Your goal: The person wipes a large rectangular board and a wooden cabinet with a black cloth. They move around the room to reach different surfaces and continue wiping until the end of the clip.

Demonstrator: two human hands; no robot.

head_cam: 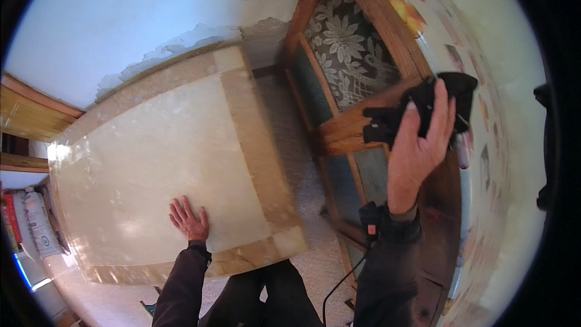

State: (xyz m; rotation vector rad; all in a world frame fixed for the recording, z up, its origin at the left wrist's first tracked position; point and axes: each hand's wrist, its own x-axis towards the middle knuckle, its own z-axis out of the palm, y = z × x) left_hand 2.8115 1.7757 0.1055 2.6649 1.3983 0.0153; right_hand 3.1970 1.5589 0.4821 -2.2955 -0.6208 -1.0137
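Observation:
My left hand [190,222] rests palm down on the pale, shiny top of a table [181,145], fingers spread, holding nothing. That top has a light centre and a tan marbled border. Off to the right, my right hand [420,154] is on a dark, crumpled fabric item [458,86], with thumb and fingers over it. Its finger-like parts suggest a glove, but its exact kind is unclear. The bundle is at the edge of a wooden cabinet [422,63] beside me; whether it rests there or is lifted cannot be told.
Floral-patterned glass [342,38] fills a cabinet door. A patterned cover [485,154] lies over the cabinet's top. A black cable [333,288] hangs from my right sleeve. Packed bags [41,222] stand at far left. The wall behind the table has peeling plaster [181,45].

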